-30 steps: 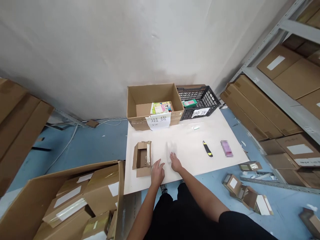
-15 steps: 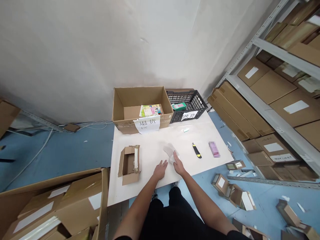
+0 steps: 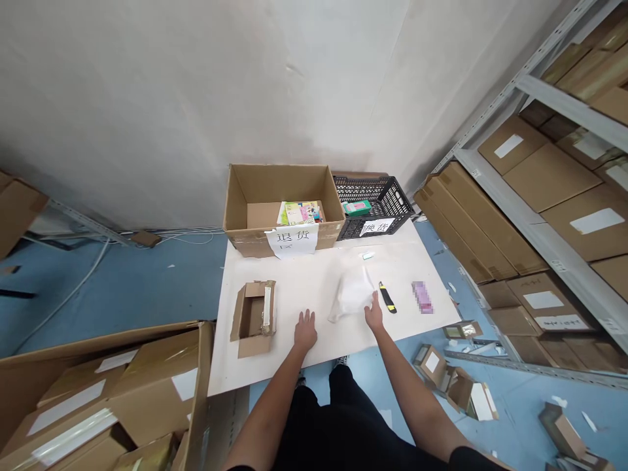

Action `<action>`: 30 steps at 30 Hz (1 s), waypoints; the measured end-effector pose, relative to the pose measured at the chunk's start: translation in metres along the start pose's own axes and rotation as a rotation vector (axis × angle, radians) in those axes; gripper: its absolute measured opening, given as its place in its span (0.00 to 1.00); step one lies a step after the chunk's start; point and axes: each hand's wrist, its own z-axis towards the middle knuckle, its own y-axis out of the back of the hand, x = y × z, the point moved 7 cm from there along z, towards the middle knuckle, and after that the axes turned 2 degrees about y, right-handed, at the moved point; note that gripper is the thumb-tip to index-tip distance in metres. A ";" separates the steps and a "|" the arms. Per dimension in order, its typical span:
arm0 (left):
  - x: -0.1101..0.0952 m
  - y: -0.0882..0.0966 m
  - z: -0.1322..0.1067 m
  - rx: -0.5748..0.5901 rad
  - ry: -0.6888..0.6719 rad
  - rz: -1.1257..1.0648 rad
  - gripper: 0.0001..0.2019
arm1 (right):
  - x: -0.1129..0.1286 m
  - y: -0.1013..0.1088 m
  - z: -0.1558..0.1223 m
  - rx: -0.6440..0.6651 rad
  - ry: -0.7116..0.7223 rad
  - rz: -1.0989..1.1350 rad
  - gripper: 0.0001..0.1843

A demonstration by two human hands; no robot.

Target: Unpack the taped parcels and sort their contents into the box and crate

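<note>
My right hand [image 3: 374, 315] grips the corner of a thin white plastic bag [image 3: 352, 294], which hangs lifted and spread just above the white table [image 3: 314, 353]. Left of it, my left hand [image 3: 305, 330] lies flat on the table with fingers spread and nothing in it. A small opened cardboard box [image 3: 254, 316] lies further left on the table. Just right of the bag lies a black and yellow utility knife [image 3: 387, 297].
A pink packet [image 3: 421, 296] lies at the table's right. At the back stand a labelled carton with books [image 3: 282, 208] and a black crate [image 3: 373, 204]. Shelving with cartons [image 3: 534, 190] fills the right; a big carton of boxes [image 3: 108, 399] sits at my left. Small boxes [image 3: 456, 386] litter the floor.
My right hand has moved right, pulling the white bag up and spreading it out. My left hand has shifted slightly left and stays flat on the table.
</note>
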 end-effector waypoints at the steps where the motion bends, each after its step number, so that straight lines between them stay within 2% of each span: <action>1: 0.001 0.002 0.000 -0.003 0.007 0.006 0.37 | -0.016 -0.004 0.000 0.046 -0.063 -0.028 0.46; 3: -0.002 0.005 0.000 -0.023 0.003 0.005 0.35 | -0.034 -0.013 -0.002 0.132 -0.098 -0.060 0.47; 5: -0.011 0.008 0.002 -0.068 -0.026 -0.030 0.33 | -0.027 -0.018 -0.005 0.159 -0.016 -0.031 0.47; 10: -0.043 0.016 0.006 -0.196 -0.121 -0.278 0.30 | 0.041 -0.016 -0.017 0.145 0.337 0.131 0.44; 12: -0.053 0.021 0.010 -0.223 -0.111 -0.405 0.31 | 0.062 -0.015 -0.020 0.139 0.414 0.184 0.44; 15: -0.065 0.030 0.019 -0.200 -0.021 -0.596 0.38 | 0.060 -0.020 -0.015 0.143 0.298 0.236 0.42; 16: -0.068 0.034 0.023 -0.181 0.026 -0.650 0.37 | 0.052 -0.025 -0.014 0.157 0.227 0.216 0.41; 18: -0.074 0.044 0.030 -0.163 0.101 -0.721 0.27 | 0.032 -0.035 -0.014 0.202 0.102 0.120 0.44; 20: -0.080 0.059 0.035 -0.186 0.124 -0.750 0.15 | 0.011 -0.046 -0.018 0.257 0.023 0.018 0.50; 22: -0.086 0.080 0.034 -0.224 0.086 -0.771 0.13 | -0.006 -0.054 -0.025 0.285 -0.024 -0.023 0.54; 24: -0.095 0.105 0.027 -0.255 -0.036 -0.838 0.12 | -0.016 -0.058 -0.031 0.267 -0.043 -0.013 0.57; 27: -0.107 0.144 0.007 -0.260 -0.284 -0.988 0.12 | -0.011 -0.065 -0.035 0.214 -0.008 0.049 0.61; 28: -0.106 0.156 0.000 -0.263 -0.327 -1.035 0.14 | -0.004 -0.069 -0.036 0.206 0.014 0.070 0.62; 30: -0.090 0.175 -0.009 -0.325 -0.298 -1.074 0.16 | 0.012 -0.075 -0.037 0.203 0.053 0.104 0.62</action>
